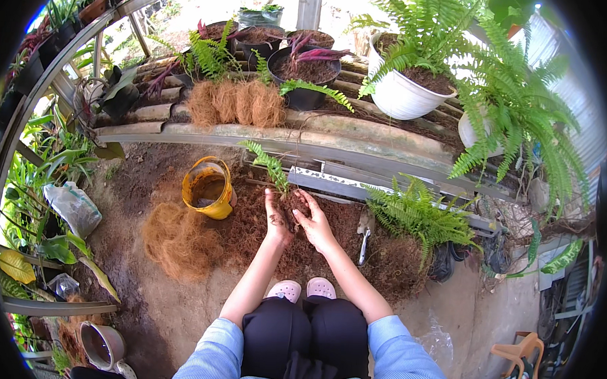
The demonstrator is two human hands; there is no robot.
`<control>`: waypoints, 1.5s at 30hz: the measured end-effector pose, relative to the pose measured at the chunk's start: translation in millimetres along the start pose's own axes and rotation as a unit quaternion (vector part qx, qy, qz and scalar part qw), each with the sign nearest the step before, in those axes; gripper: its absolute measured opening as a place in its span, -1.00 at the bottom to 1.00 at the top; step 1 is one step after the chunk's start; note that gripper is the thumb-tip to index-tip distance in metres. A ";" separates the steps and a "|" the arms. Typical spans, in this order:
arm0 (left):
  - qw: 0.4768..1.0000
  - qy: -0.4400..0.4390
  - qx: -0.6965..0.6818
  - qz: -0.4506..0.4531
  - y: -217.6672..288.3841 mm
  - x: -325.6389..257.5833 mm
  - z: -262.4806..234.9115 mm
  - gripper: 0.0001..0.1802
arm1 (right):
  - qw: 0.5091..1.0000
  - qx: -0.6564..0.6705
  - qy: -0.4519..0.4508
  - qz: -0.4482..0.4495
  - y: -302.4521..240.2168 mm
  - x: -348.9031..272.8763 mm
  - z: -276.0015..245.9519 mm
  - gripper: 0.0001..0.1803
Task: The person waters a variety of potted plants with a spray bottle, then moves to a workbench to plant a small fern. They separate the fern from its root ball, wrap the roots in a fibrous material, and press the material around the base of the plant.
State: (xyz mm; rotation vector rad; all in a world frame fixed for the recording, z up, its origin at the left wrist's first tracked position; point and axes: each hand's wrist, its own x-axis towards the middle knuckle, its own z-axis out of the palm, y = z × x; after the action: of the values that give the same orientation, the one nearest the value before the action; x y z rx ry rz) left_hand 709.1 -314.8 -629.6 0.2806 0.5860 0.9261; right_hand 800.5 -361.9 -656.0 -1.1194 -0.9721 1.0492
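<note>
Soil [247,235] lies on floor [153,311] beside plant shelf [375,139].

Floor [149,298], yellow bucket [218,209], tangle of brown fibre [181,242], spread of reddish-brown soil [247,237], 2 pink clogs [285,290]

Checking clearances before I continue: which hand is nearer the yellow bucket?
Left. The left hand is right of the yellow bucket, apart from it; the right hand is farther right, across the small fern.
</note>
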 end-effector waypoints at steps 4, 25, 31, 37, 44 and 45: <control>1.000 -0.014 0.013 0.010 -12.8 14.1 -28.0 -0.46 | 0.999 0.043 0.010 0.028 -1.2 0.4 6.4 -0.38; 0.997 0.080 0.011 0.011 -36.3 37.3 -44.1 -0.50 | 0.953 -0.284 0.100 -0.035 -1.5 -1.8 10.2 -0.52; 0.994 0.112 0.005 -0.017 -40.4 47.2 -59.1 -0.47 | 0.994 -0.090 0.063 0.020 31.9 0.7 -0.4 -0.49; 0.995 0.077 -0.030 -0.052 -31.7 46.4 -68.6 -0.41 | 0.996 -0.084 -0.024 -0.016 5.6 -2.7 -5.3 -0.45; 0.989 0.002 -0.128 -0.068 -32.1 44.8 -67.9 -0.49 | 0.909 -0.348 -0.042 -0.226 4.2 -2.7 -3.3 -0.57; 0.991 0.015 -0.114 -0.064 -32.4 45.1 -66.9 -0.50 | 0.900 -0.363 -0.038 -0.239 5.8 -2.9 -4.6 -0.56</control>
State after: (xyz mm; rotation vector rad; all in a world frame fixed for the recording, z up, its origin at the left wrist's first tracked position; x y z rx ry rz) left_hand 712.3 -298.2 -714.8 0.0228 0.5147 0.8645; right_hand 803.4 -365.0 -662.7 -1.3296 -1.6765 0.3137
